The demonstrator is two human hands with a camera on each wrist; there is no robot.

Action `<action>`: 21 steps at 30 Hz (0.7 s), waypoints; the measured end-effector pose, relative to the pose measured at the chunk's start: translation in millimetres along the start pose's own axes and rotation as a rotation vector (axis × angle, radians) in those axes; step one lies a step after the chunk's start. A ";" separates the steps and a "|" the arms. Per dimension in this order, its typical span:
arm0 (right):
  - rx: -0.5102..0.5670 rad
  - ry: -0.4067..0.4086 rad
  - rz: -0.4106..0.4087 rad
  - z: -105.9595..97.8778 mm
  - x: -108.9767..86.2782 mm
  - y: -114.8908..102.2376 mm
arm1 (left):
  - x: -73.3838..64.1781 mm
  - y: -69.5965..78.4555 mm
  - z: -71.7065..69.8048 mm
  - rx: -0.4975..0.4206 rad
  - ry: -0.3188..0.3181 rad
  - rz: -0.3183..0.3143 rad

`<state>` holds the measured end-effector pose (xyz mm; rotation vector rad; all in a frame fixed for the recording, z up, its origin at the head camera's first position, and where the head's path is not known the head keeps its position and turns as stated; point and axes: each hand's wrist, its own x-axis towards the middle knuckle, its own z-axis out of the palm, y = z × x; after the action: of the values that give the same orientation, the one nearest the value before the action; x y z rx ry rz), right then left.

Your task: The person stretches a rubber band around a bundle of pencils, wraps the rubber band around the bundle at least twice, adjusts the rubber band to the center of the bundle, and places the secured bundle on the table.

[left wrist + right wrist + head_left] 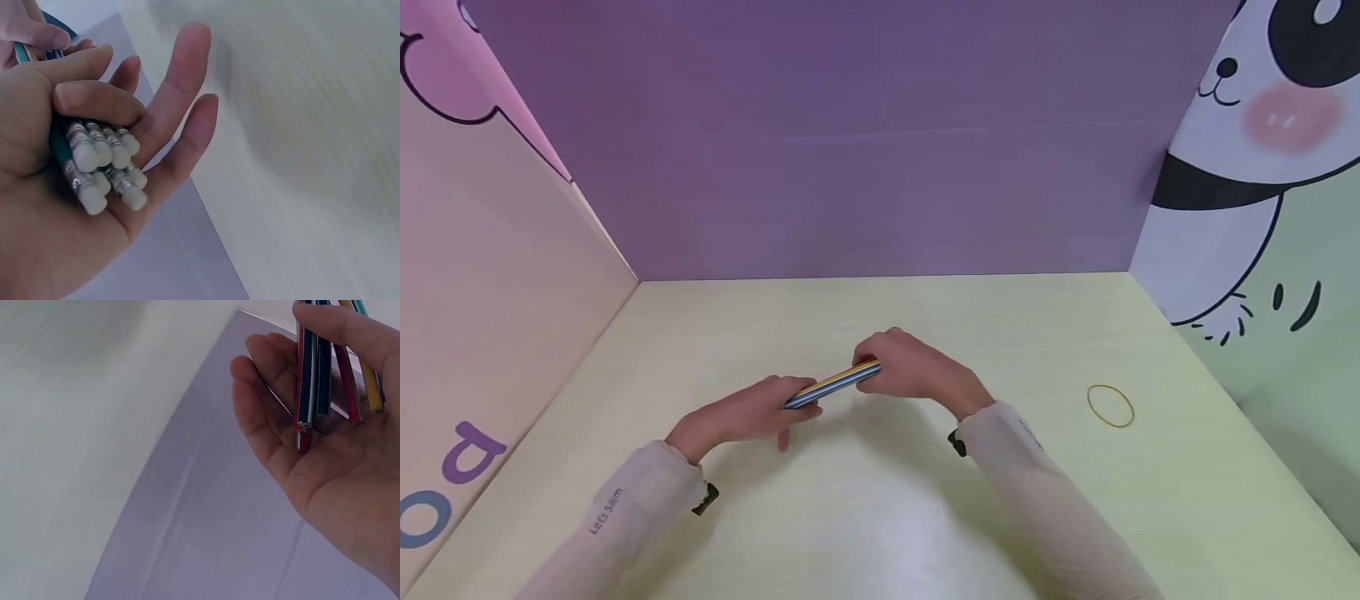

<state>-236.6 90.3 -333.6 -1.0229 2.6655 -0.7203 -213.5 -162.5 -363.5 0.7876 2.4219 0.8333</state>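
Observation:
Above the table, both hands hold one bundle of striped pencils (831, 385). My left hand (752, 410) grips the eraser end; in the left wrist view several white erasers (94, 200) with metal bands poke out under the thumb, while two fingers stick out loosely. At the other end, my right hand (906, 365) has its thumb and fingers about the bundle. There the right wrist view shows flat, unsharpened pencil ends (303, 437) in red, dark blue and yellow, slightly spread over the palm. A thin yellow rubber band (1111, 406) lies on the table, apart from both hands.
The pale wooden table (887, 517) meets a purple wall (880, 167) at the back. A pinkish side panel (490, 275) with letters stands at the left, and a green panel (1315, 400) with a panda drawing at the right.

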 end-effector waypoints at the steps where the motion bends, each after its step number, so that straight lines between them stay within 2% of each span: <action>1: 0.000 0.000 -0.006 -3.5 -6.1 0.9 | 2.1 3.6 2.1 -0.016 -0.010 0.012; 6: 0.009 -0.002 0.005 -17.6 -34.7 -0.5 | 8.5 23.8 12.0 -0.065 -0.032 0.076; 13: 0.070 0.011 0.072 -44.1 -71.3 -16.6 | 9.9 53.2 25.1 -0.236 -0.066 0.177; 17: 0.126 0.053 0.073 -57.7 -85.7 -22.8 | 13.6 69.2 28.8 -0.266 -0.059 0.199; 21: 0.184 0.108 0.073 -60.4 -90.5 -21.1 | 18.4 80.8 33.2 -0.281 -0.075 0.195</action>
<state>-178.2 159.8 -270.0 -0.8582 2.6487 -1.0091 -178.3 -84.7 -337.7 0.9340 2.1243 1.1665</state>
